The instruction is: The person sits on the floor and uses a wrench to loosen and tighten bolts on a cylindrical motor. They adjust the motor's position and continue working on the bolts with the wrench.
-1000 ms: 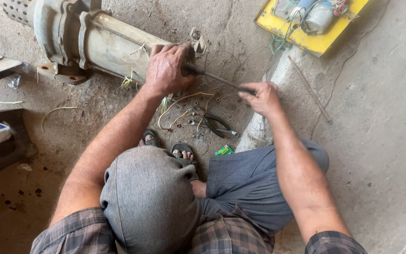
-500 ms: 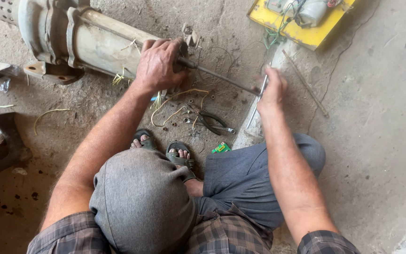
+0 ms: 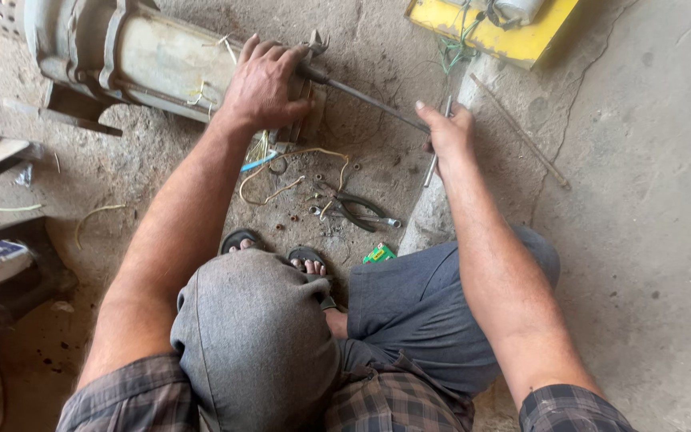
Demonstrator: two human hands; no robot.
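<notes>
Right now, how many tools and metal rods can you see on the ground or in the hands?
Long wrench with a crossbar handle, end on the grey motor, held by right hand: 1
Pliers on the ground: 1
Loose thin rod: 1
Total: 3

You are working in a tight pocket of floor [image 3: 641,240]. The long metal cylinder [image 3: 145,60] is blocking everything beyond your left hand [image 3: 261,84], and the slanted rod [image 3: 373,100] is bridging the gap across to your right hand [image 3: 449,132]. Under that rod, loose wires [image 3: 281,188] and pliers [image 3: 357,210] are cluttering the ground just ahead of your sandalled feet [image 3: 273,248]. The yellow tray [image 3: 513,40] is closing off the far side. Open concrete is lying to your right, crossed only by a thin bar [image 3: 521,132].
</notes>
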